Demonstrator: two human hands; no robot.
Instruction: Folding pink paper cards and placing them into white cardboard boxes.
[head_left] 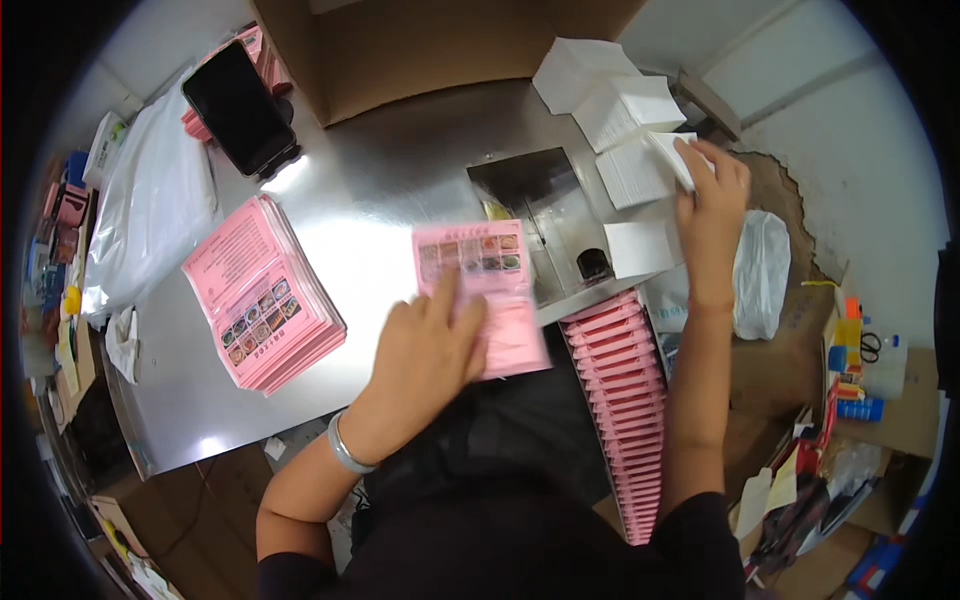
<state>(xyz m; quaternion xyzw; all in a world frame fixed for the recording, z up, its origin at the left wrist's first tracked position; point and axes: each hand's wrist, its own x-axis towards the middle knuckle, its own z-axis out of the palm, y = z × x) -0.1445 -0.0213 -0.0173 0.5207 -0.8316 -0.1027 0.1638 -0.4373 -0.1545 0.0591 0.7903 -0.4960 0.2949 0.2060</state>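
White slip up to the right, pink packet under the left hand

The metal table (380, 180) fills most of my view, with an open cardboard box (430, 60) at its far side. Close by the person's right forearm, a long row of pink packets (620, 420) runs away from the body toward the table's near edge. Over to the left, well apart from both hands, a thick pile of pink packets (260, 290) lies slanted on the metal.

White paper stacks (628, 110) stand in a slanting line at the far right, and the right hand (714, 180) is right at them. Its thumb and fingers pinch the edge of a tilted white slip (670, 152); I can't tell whether it is one sheet or several.

One pink packet (505, 285) lies in front of the person, near the middle, its long side pointing mostly away from the body, its close end turned a little to the right. The left hand (425, 340) is over it, fingers blurred across its left part; whether they grip or merely press, I can't tell.

What matters is the slant between them: the white slip sits beyond and to the right of the packet, well apart, with the dark plate (545, 185) between.
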